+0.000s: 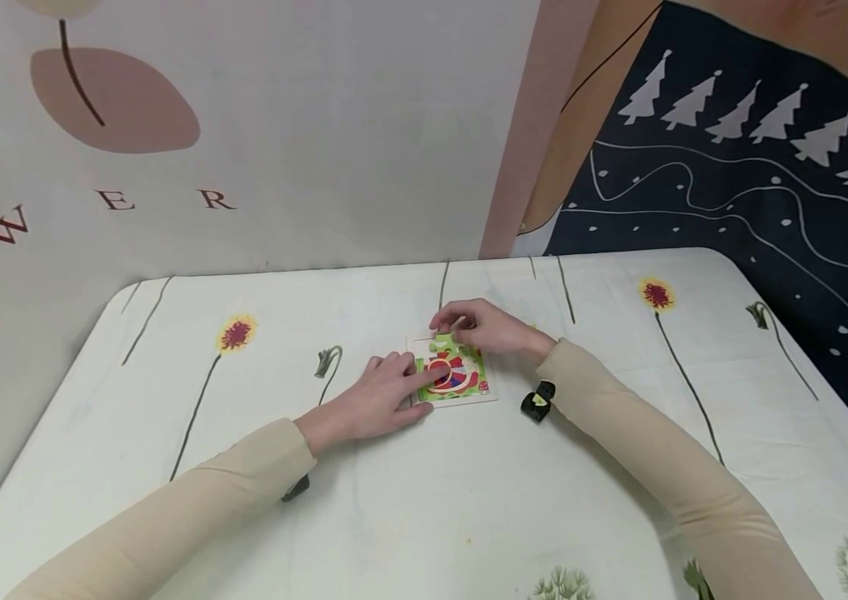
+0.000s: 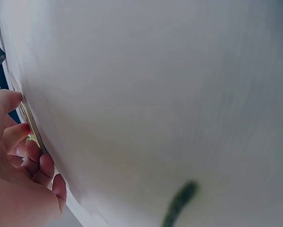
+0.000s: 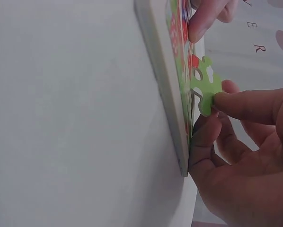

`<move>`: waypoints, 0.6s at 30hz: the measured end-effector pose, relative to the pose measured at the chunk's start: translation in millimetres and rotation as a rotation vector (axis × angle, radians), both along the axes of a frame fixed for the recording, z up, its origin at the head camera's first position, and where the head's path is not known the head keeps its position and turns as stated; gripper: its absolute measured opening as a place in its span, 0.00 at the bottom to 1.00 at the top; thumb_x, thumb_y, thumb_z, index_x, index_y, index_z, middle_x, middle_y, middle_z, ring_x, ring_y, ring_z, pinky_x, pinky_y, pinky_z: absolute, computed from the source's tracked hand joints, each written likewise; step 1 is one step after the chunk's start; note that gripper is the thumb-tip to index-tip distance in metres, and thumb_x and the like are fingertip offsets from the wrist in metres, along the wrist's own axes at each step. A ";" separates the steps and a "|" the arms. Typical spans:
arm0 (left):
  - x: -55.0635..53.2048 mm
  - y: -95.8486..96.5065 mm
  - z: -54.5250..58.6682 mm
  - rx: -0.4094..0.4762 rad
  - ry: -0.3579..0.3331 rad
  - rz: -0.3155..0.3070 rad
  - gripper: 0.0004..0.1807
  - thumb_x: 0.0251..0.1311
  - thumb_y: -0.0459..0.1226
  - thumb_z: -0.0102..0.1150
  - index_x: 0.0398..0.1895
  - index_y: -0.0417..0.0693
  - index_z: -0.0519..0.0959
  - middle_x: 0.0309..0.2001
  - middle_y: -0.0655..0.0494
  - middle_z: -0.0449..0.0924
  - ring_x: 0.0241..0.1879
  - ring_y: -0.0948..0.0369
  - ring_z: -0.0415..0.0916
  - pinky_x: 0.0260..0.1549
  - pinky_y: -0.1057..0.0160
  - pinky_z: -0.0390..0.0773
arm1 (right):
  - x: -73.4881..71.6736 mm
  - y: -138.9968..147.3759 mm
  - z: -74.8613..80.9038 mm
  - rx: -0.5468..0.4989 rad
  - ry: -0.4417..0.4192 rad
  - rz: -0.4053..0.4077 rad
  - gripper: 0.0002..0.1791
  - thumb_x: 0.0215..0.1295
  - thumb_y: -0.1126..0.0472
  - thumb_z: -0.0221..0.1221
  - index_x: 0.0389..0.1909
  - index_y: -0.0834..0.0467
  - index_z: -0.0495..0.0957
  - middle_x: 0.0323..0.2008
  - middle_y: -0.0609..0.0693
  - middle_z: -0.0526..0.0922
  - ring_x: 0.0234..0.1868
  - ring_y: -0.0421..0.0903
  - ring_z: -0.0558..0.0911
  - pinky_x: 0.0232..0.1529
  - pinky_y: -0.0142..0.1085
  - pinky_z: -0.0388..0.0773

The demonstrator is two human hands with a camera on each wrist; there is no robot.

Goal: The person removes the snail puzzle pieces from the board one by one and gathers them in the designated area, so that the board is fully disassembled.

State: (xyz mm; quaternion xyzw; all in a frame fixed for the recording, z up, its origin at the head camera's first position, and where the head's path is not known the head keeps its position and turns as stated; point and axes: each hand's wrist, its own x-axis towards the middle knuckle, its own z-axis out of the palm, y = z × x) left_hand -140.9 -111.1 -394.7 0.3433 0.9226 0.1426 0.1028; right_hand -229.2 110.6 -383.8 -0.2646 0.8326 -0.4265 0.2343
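Mid-table, toward the far side: a small picture puzzle in a pale board (image 1: 469,403), flat on the white flowered cloth (image 1: 393,517), both hands at it. Right hand (image 1: 497,328) works the far edge, thumb and fingers clamped on a green puzzle piece (image 3: 207,84) with a white patch and a red corner. Piece is tilted up from the board; whether its lower edge touches, cannot tell. Left hand (image 1: 378,396) comes in from the left, fingers apart and holding no piece, index finger (image 1: 427,377) laid on the red part of the picture.

Step in hand, as I judge it: handling one piece at the far edge while the left hand steadies the rest. Seating or lifting, unclear. Next move probably calls for a firm pinch and care with the interlocking tabs, neighbours held down.

Writing: far wall (image 1: 333,125), left side, dark red capitals W (image 1: 7,225), E (image 1: 115,200), R (image 1: 215,199); a cut-off curve farther left, perhaps O. No brand readable on puzzle or board.
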 end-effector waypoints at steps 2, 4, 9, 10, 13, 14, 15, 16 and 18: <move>0.1 0.1 0.1 0.001 -0.002 0.001 0.31 0.67 0.49 0.59 0.73 0.58 0.68 0.37 0.57 0.64 0.40 0.60 0.59 0.41 0.60 0.57 | 0.0 0.5 0.2 0.002 0.001 -0.004 0.18 0.70 0.72 0.51 0.57 0.63 0.78 0.53 0.59 0.81 0.49 0.50 0.76 0.52 0.36 0.71; 0.4 -0.2 0.9 0.002 0.000 0.001 0.31 0.67 0.48 0.59 0.73 0.58 0.68 0.37 0.57 0.64 0.40 0.60 0.59 0.41 0.60 0.57 | -0.2 0.6 0.4 0.002 -0.003 -0.005 0.17 0.70 0.72 0.51 0.56 0.64 0.79 0.54 0.59 0.81 0.50 0.50 0.76 0.54 0.36 0.71; 0.4 -0.1 0.7 0.003 0.007 0.002 0.31 0.67 0.49 0.59 0.73 0.58 0.68 0.37 0.57 0.64 0.39 0.60 0.59 0.41 0.60 0.58 | -0.6 0.6 1.7 -0.005 -0.029 -0.014 0.16 0.71 0.71 0.51 0.54 0.65 0.81 0.55 0.60 0.82 0.52 0.50 0.76 0.58 0.38 0.72; 0.4 -0.1 0.7 0.004 0.009 0.002 0.31 0.67 0.48 0.59 0.73 0.58 0.68 0.37 0.57 0.64 0.39 0.60 0.59 0.41 0.60 0.58 | -0.7 0.5 1.8 -0.006 -0.033 -0.017 0.16 0.71 0.71 0.51 0.54 0.65 0.81 0.55 0.60 0.83 0.53 0.50 0.76 0.59 0.39 0.71; 0.5 -0.2 1.0 0.006 0.011 0.004 0.31 0.67 0.48 0.59 0.72 0.58 0.69 0.37 0.58 0.64 0.39 0.60 0.60 0.41 0.60 0.57 | -1.3 1.0 1.3 -0.010 -0.041 -0.038 0.16 0.71 0.71 0.51 0.54 0.64 0.82 0.55 0.59 0.83 0.55 0.50 0.77 0.61 0.41 0.71; 0.6 -0.2 1.3 0.007 0.010 0.005 0.30 0.67 0.48 0.59 0.72 0.58 0.69 0.37 0.58 0.64 0.39 0.60 0.60 0.41 0.60 0.57 | -1.6 1.3 1.0 -0.015 -0.049 -0.048 0.16 0.71 0.71 0.51 0.54 0.64 0.82 0.56 0.59 0.83 0.56 0.50 0.77 0.62 0.41 0.70; 0.8 -0.2 1.7 0.008 0.010 0.005 0.30 0.66 0.48 0.59 0.72 0.58 0.69 0.37 0.58 0.64 0.39 0.60 0.60 0.41 0.60 0.57 | -1.8 1.7 0.5 -0.020 -0.053 -0.055 0.16 0.71 0.71 0.51 0.54 0.64 0.82 0.56 0.59 0.83 0.57 0.50 0.77 0.63 0.42 0.70; 1.0 -0.2 1.9 0.009 0.008 0.006 0.30 0.66 0.48 0.60 0.72 0.57 0.70 0.37 0.57 0.64 0.39 0.60 0.60 0.41 0.60 0.57 | -2.1 2.2 0.1 -0.026 -0.060 -0.065 0.16 0.71 0.71 0.50 0.54 0.64 0.82 0.56 0.59 0.83 0.58 0.50 0.77 0.63 0.42 0.69; 1.0 0.2 1.5 0.008 0.004 0.008 0.30 0.66 0.48 0.60 0.72 0.58 0.70 0.37 0.58 0.64 0.39 0.60 0.60 0.41 0.60 0.57 | -2.5 3.2 -0.6 -0.041 -0.081 -0.081 0.16 0.72 0.70 0.51 0.54 0.64 0.82 0.57 0.59 0.82 0.58 0.50 0.76 0.62 0.42 0.69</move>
